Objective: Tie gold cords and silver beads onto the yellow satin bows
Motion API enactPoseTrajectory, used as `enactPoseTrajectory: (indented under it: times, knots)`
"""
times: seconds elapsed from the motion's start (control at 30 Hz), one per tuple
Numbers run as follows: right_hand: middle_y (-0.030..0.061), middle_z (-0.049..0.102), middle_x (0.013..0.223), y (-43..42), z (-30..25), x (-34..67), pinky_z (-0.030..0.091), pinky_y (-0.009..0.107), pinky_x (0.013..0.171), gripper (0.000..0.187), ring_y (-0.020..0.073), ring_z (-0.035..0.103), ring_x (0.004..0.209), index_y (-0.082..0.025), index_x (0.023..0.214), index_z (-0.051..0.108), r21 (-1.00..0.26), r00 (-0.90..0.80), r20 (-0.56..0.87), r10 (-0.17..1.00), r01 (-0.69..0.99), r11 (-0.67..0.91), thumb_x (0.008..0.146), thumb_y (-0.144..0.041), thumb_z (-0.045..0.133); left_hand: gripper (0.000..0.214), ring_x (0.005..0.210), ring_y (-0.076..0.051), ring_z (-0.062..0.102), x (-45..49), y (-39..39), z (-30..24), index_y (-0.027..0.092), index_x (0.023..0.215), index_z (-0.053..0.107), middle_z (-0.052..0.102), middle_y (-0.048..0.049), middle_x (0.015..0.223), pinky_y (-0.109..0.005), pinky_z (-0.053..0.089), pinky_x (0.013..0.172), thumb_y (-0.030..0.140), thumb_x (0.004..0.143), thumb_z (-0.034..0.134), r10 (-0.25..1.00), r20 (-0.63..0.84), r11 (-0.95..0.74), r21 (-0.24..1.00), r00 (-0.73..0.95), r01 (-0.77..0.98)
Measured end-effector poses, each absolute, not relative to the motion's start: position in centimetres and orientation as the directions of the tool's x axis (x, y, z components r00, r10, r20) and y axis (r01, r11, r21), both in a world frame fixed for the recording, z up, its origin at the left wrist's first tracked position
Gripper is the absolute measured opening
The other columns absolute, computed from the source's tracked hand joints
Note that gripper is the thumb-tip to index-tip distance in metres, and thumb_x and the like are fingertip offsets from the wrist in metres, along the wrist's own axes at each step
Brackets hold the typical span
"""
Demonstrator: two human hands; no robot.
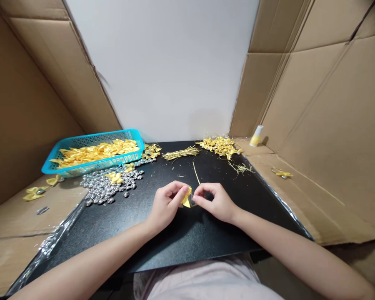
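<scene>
A: Main thing?

B: Yellow bow (pixel 186 203), up between the hands, above the table (pixel 162 246).

A: How far along?

B: My call, partway: gold strand (pixel 196 173) at the bow, long end sticking up untrimmed. Can't make out a bead on it.

A: Fingers?

B: Left hand (pixel 167 205): thumb and index clamped on the bow. Right hand (pixel 217 204): thumb and index tips pinched together, apparently on the strand, just beside the bow.

A: Done pieces?

B: Beaded bows (pixel 217 146) piled back right look finished; gold clippings (pixel 241 168) near them.

A: Left?

B: Plenty. Bundle of strands (pixel 181 154) back middle, loose silver beads (pixel 104 191) on the left, and behind those a blue basket (pixel 139 139) of yellow bows without visible beads.
</scene>
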State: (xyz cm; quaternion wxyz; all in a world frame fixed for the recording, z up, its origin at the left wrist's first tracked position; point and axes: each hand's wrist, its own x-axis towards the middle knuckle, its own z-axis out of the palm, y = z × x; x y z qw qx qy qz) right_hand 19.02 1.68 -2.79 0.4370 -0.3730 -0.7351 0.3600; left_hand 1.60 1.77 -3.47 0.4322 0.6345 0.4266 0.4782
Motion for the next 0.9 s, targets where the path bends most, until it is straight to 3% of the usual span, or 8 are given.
enactPoseTrajectory:
  times: [0.13, 0.27, 0.53, 0.9]
  knots:
    - [-0.0008, 0.062, 0.063, 1.6, -2.1, 19.5, 0.045, 0.025, 0.061, 0.01, 0.0122, 0.055, 0.059, -0.018, 0.068, 0.063, -0.805, -0.299, 0.446, 0.843, 0.276, 0.524, 0.078, -0.018, 0.06, 0.034, 0.049, -0.01, 0.052, 1.5, 2.1, -3.4, 0.017, 0.098, 0.062, 0.058, 0.0024, 0.064, -0.018, 0.046, 0.042, 0.047, 0.081, 0.062, 0.955, 0.161, -0.174, 0.984, 0.249, 0.03]
    - [-0.0004, 0.062, 0.065, 1.6, -1.6, 20.0, 0.046, 0.025, 0.063, 0.01, 0.0129, 0.056, 0.061, -0.018, 0.069, 0.062, -0.79, -0.266, 0.488, 0.831, 0.271, 0.55, 0.079, -0.018, 0.06, 0.04, 0.05, -0.009, 0.053, 1.5, 2.3, -3.5, 0.017, 0.099, 0.061, 0.057, 0.0023, 0.065, -0.02, 0.05, 0.043, 0.052, 0.08, 0.064, 0.934, 0.111, -0.101, 0.994, 0.339, -0.047]
    - [0.0028, 0.067, 0.075, 1.8, -2.0, 20.4, 0.05, 0.029, 0.071, 0.007, 0.0161, 0.063, 0.072, -0.018, 0.074, 0.065, -0.81, -0.205, 0.529, 0.823, 0.167, 0.562, 0.081, -0.021, 0.063, 0.034, 0.058, -0.011, 0.057, 1.5, 2.2, -3.4, 0.017, 0.096, 0.063, 0.057, 0.0022, 0.067, -0.021, 0.053, 0.052, 0.039, 0.073, 0.076, 0.893, 0.095, -0.027, 0.987, 0.441, -0.158]
    - [0.0048, 0.073, 0.078, 1.5, -2.6, 19.8, 0.054, 0.031, 0.073, 0.007, 0.018, 0.069, 0.075, -0.019, 0.073, 0.066, -0.845, -0.177, 0.507, 0.844, 0.093, 0.527, 0.079, -0.018, 0.066, 0.026, 0.051, -0.007, 0.051, 1.7, 2.1, -3.8, 0.013, 0.078, 0.064, 0.059, 0.002, 0.058, -0.018, 0.045, 0.051, 0.038, 0.08, 0.071, 0.921, 0.094, -0.043, 0.989, 0.377, -0.141]
